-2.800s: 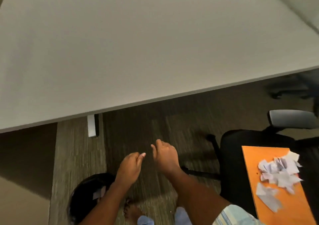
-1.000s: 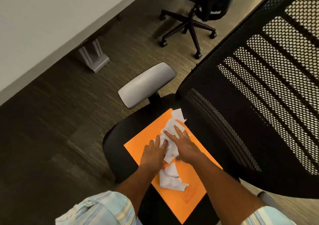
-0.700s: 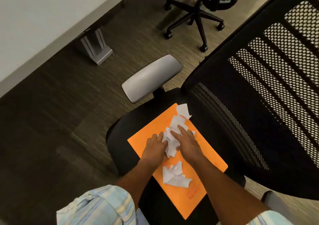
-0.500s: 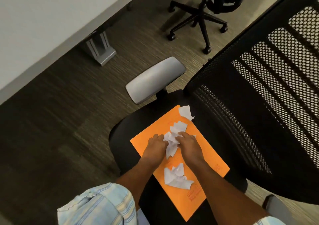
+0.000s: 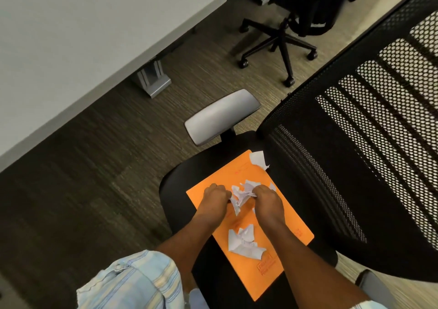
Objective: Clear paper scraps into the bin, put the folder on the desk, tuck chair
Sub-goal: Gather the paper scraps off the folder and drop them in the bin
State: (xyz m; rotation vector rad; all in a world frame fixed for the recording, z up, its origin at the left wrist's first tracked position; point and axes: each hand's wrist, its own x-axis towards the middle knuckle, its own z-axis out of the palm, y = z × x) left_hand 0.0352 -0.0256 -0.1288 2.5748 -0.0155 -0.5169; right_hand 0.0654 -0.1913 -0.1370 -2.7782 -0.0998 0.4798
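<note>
An orange folder (image 5: 220, 176) lies flat on the black seat of a mesh-backed office chair (image 5: 355, 166). White paper scraps lie on it in three lots: a bunch (image 5: 241, 193) in the middle, a clump (image 5: 244, 243) nearer me, and one piece (image 5: 258, 159) at the far corner. My left hand (image 5: 216, 198) and my right hand (image 5: 267, 199) are both curled around the middle bunch, pressing it together from either side. The grey desk (image 5: 83, 24) fills the upper left. No bin is in view.
The chair's grey armrest (image 5: 221, 116) juts out left of the seat, over dark carpet. A desk leg foot (image 5: 154, 80) stands under the desk edge. A second black wheeled chair (image 5: 291, 21) stands at the top. Another armrest (image 5: 372, 285) shows at bottom right.
My view swung from the desk and floor to the chair seat. Both hands went flat onto the scraps, then curled shut, gathering the middle bunch between them.
</note>
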